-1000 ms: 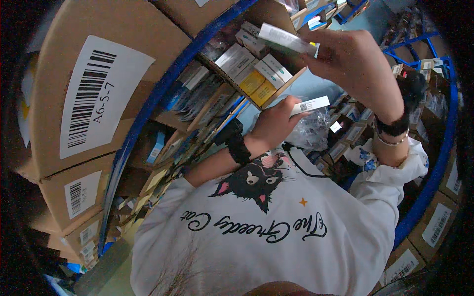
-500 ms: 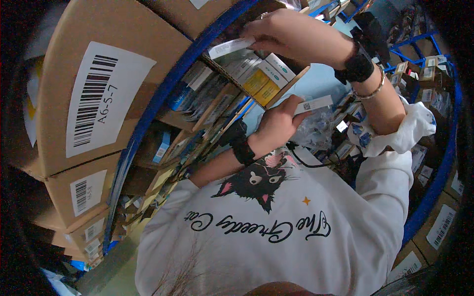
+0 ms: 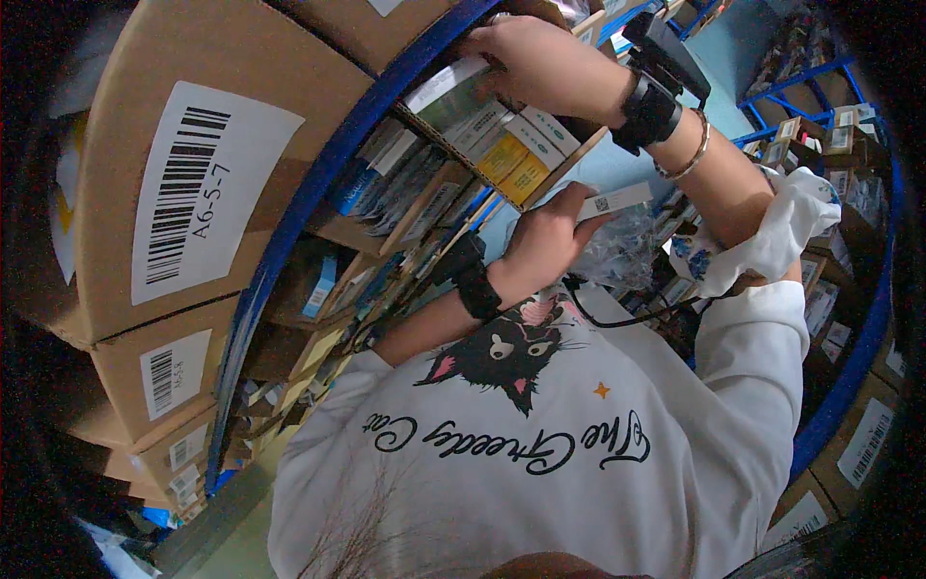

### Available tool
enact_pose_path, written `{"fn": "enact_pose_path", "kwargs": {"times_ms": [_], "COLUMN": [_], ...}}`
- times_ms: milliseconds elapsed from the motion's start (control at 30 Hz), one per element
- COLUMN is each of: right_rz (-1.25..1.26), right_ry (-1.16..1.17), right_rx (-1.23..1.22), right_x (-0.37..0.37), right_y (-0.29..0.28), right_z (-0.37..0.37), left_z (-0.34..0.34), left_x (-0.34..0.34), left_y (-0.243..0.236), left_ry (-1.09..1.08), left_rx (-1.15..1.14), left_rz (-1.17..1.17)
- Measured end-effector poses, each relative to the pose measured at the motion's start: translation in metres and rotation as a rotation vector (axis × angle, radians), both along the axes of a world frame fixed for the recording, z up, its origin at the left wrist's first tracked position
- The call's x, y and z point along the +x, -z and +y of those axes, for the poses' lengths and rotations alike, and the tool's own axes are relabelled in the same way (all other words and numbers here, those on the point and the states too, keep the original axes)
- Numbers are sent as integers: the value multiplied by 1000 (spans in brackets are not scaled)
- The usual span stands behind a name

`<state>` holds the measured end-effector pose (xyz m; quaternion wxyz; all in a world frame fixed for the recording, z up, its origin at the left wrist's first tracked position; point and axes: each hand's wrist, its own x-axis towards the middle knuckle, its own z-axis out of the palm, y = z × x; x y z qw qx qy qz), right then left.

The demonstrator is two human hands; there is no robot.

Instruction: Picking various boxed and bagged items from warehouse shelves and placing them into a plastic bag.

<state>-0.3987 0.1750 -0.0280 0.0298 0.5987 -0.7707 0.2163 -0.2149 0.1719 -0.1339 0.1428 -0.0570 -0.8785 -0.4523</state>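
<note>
My left hand (image 3: 545, 236) is closed, with a slim white strip bearing a square code (image 3: 617, 201) pinched between thumb and fingers. Just beyond it is a crumpled clear plastic bag (image 3: 617, 256); I cannot tell whether the hand holds it too. My right hand (image 3: 540, 60) reaches over an open cardboard bin (image 3: 453, 154) on the shelf. Its fingers curl down at the bin's far end, their tips in shadow, beside a white-topped, greenish small box (image 3: 449, 85). Yellow-and-white small boxes (image 3: 516, 164) stand in rows in the same bin.
A blue shelf post (image 3: 304, 198) curves up close on the left, in front of large labelled cardboard boxes (image 3: 106, 207). More bins of packets, including a blue box (image 3: 357, 191), line the shelf below. At right stands another blue rack (image 3: 868, 328) with cartons.
My right hand has moved slightly up and left, deeper over the bin. The white-topped box it gripped now shows its greenish side in the bin. My left hand has hardly moved.
</note>
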Motion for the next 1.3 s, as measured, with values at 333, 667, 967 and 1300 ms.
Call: {"fn": "enact_pose_path", "kwargs": {"times_ms": [333, 667, 967, 1300], "right_rz": [-192, 133, 130, -202], "right_ry": [-121, -159, -248, -248], "right_rx": [-266, -248, -285, -377], "right_x": [0, 14, 9, 10], "right_y": [1, -6, -1, 3], "right_z": [-5, 2, 12, 21], "left_z": [2, 0, 1, 0], "left_x": [0, 0, 1, 2], "left_y": [-5, -9, -8, -10], "left_ry": [-19, -32, -38, -37], "left_rx": [-24, -5, 76, 63], "left_rz": [-102, -81, -108, -193]}}
